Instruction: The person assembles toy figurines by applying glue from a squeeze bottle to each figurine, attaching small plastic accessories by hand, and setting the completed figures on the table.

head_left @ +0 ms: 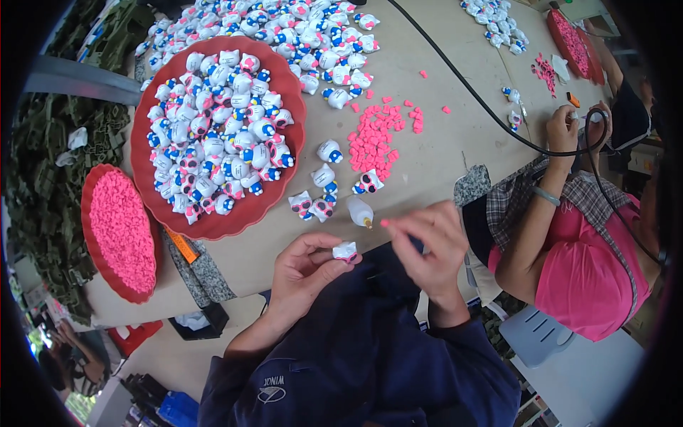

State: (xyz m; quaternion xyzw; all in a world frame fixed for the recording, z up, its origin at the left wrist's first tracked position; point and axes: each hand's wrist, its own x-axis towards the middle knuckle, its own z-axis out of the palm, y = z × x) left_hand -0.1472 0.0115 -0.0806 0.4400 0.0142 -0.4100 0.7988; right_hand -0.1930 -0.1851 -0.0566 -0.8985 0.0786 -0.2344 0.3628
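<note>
My left hand (304, 276) pinches a small white cat-like figurine (345, 250) with pink on it, between thumb and fingers. To its right, my right hand (432, 250) is closed in a pinch on a small pink piece (385, 223), held apart from the figurine. Between the hands, just beyond them, a small white squeeze bottle (360, 211) with a narrow tip lies on the table. Several loose figurines (322, 175) sit past the bottle. Beyond them spreads a scatter of pink pieces (373, 139).
A large red scalloped tray (299, 135) heaped with figurines stands left; a smaller red dish (93, 245) of pink pieces sits beside it. More figurines (284, 28) cover the far table. A black cable (462, 78) crosses rightward. At right, a co-worker in pink (583, 285) works with both hands.
</note>
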